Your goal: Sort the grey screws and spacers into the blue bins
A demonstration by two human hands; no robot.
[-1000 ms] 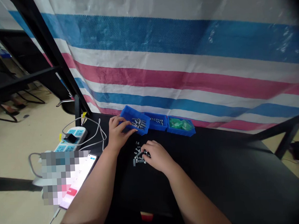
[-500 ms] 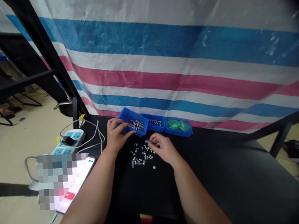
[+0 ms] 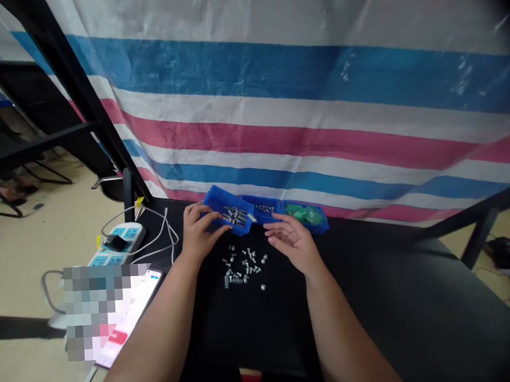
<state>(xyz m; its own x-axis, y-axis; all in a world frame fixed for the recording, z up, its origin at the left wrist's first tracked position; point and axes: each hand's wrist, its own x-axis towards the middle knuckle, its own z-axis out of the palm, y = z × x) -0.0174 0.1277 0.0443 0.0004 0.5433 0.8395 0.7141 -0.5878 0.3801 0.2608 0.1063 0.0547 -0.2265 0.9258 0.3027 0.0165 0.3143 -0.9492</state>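
My left hand [image 3: 201, 231] grips the near corner of a blue plastic parts bin [image 3: 223, 199], which holds several silver screws [image 3: 234, 215]. One more screw [image 3: 252, 217] sits at that bin's right end, beside a second blue bin [image 3: 268, 201]. My right hand [image 3: 292, 245] hangs open just in front of a third blue bin [image 3: 320, 224] of green parts [image 3: 301, 213], holding nothing. Several loose screws [image 3: 244, 268] lie scattered on the black tabletop [image 3: 262, 333] between and below my hands.
A white power strip [image 3: 116, 244] with white cables lies at the table's left edge, next to a phone [image 3: 133, 317] partly covered by a blur. A striped tarpaulin [image 3: 276, 98] hangs behind the bins. A black metal frame [image 3: 74, 92] rises at left.
My right hand has lifted off the screws, moved toward the bins and opened. A screw now shows at the first bin's right end. The loose screws have spread out since the oldest frame.
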